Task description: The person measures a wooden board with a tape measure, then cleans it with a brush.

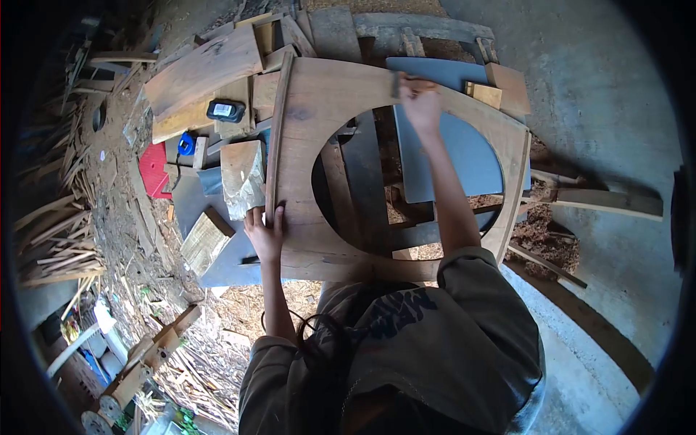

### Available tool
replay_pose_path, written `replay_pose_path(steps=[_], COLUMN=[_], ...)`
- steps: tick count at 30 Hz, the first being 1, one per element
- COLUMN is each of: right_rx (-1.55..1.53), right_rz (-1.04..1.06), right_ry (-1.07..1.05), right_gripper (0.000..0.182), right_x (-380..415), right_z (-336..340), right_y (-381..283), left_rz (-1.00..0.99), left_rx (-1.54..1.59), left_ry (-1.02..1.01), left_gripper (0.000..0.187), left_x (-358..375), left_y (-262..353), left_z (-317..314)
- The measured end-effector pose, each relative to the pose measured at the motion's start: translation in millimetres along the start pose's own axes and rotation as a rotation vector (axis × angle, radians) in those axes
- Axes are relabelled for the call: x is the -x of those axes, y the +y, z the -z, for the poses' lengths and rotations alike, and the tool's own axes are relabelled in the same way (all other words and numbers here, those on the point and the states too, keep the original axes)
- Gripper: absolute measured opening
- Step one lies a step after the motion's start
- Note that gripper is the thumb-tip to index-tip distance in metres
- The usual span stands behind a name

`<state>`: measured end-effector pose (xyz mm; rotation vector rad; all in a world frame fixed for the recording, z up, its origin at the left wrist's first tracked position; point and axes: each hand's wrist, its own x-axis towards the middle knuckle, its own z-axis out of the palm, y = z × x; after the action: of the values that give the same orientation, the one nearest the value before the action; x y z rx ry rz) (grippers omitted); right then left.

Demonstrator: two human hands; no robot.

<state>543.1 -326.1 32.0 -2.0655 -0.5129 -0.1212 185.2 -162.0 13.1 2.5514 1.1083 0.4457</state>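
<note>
A wooden panel [301,167] with a large oval opening lies across the work surface in front of me. My left hand [266,235] grips its left edge, thumb over the raised wooden strip [280,130]. At the panel's far side, my right hand [422,105] is closed round a small brown tool with a dark end [397,84], pressed close over the far rim of the opening. Motion blur hides the tool's exact kind. A grey-blue board [449,159] shows through the opening, beneath the panel. Beside my left hand stands a rough wood block [243,174].
Wide planks [210,69] are stacked at the far left, with a black device [226,111] on them. Nearby lie a blue tape measure [186,143] and a red sheet [154,171]. Thin wood strips [61,250] and shavings cover the ground. A curved wood piece [609,203] juts out rightward.
</note>
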Motion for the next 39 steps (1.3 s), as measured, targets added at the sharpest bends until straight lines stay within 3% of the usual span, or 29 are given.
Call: replay_pose_path(steps=[1, 2, 3, 5, 8, 9, 10, 11, 13, 16, 18, 20, 21, 24, 26, 27, 29, 32, 33, 34, 35, 38, 39], right_rx=[-0.043, -0.153, -0.111, -0.261, -0.196, 0.159, 0.062, 0.173, 0.203, 0.222, 0.093, 0.073, 0.058, 0.045, 0.013, 0.254, 0.402, 0.272, 0.473, 0.424, 0.113, 0.297, 0.329], right_rz=[0.041, -0.049, 0.053, -0.035, -0.051, -0.184, -0.164, -0.235, -0.168, -0.167, -0.06, -0.153, -0.033, -0.091, -0.102, -0.285, -0.281, -0.29, -0.367, -0.265, -0.037, -0.073, -0.223], right_ry=[0.005, -0.08, -0.129, -0.225, -0.067, -0.149, -0.068, -0.083, 0.083, 0.066, 0.061, -0.137, -0.05, 0.008, 0.146, 0.106, 0.165, 0.193, 0.038, 0.072, 0.08, 0.113, 0.108], right_gripper=[0.02, 0.022, 0.023, 0.019, 0.023, 0.029, 0.033, 0.029, 0.025, 0.022, 0.019, 0.023, 0.024, 0.025, 0.027, 0.03, 0.036, 0.037, 0.034, 0.032, 0.033, 0.03, 0.03], right_x=[4.0, 7.5, 12.1, 23.7, 25.6, 19.1, 17.1, 12.5, 10.1, 7.1, 14.7, 24.3, 26.8, 23.0, 22.3, 20.4, 19.0, 20.2, 19.1, 21.7, 27.0, 31.2, 28.2], right_z=[-16.3, -39.7, -59.3, -79.2, -57.4, -39.8, -10.4, 25.5, 66.0, 75.2, 35.9, 3.2, -0.8, 26.8, 83.1, 108.4, 149.8, 153.2, 141.0, 115.7, 98.9, 103.5, 122.0], right_y=[-10.6, -20.5, -30.8, -55.0, -21.7, 5.5, 21.1, 25.4, 49.4, 42.9, 26.9, 11.0, 0.3, 54.1, 79.3, 117.1, 143.6, 133.4, 126.3, 128.0, 122.2, 140.8, 157.5], left_rz=[0.003, 0.01, 0.014, 0.007, 0.005, 0.002, 0.0, -0.006, 0.006, 0.014, -0.026, 0.007, -0.044, -0.047, -0.051, -0.045, -0.033, -0.038, -0.051, -0.058, -0.055, -0.061, -0.064], left_rx=[0.032, 0.057, 0.064, 0.07, 0.081, 0.077, 0.075, 0.079, 0.074, 0.074, 0.088, 0.088, 0.074, 0.056, 0.06, 0.066, 0.076, 0.086, 0.084, 0.087, 0.078, 0.054, 0.057], left_ry=[-0.004, -0.02, -0.028, -0.041, -0.04, -0.032, -0.024, -0.028, -0.025, -0.032, -0.007, -0.037, 0.0, -0.004, -0.008, -0.003, -0.013, -0.015, -0.013, -0.015, -0.01, -0.004, 0.005], left_gripper=[0.036, 0.035, 0.034, 0.034, 0.033, 0.033, 0.033, 0.033, 0.033, 0.034, 0.034, 0.035, 0.035, 0.035, 0.035, 0.035, 0.035, 0.036, 0.036, 0.036, 0.036, 0.037, 0.037], left_x=[0.3, -0.1, 0.0, -1.2, -0.7, -0.4, 0.6, 0.4, 0.9, 1.5, 1.4, 1.6, 1.3, 1.0, 0.8, 1.1, 2.3, 1.3, 1.5, 2.2, 3.1, 2.3, 2.6], left_y=[-1.5, -3.8, -2.8, -0.4, 0.1, 0.0, 0.0, -0.5, -1.2, -0.2, 1.2, 2.0, 2.9, 4.0, 3.4, 3.5, 1.8, 0.1, -0.3, -0.3, -0.6, -0.3, 0.7], left_z=[0.4, -0.4, 0.3, 1.4, 2.0, 1.5, 1.3, 0.8, -0.6, -0.4, -1.1, 0.6, 0.5, 0.1, -0.2, -1.0, -1.2, -2.2, -2.3, -2.6, -2.9, -3.3, -3.1])
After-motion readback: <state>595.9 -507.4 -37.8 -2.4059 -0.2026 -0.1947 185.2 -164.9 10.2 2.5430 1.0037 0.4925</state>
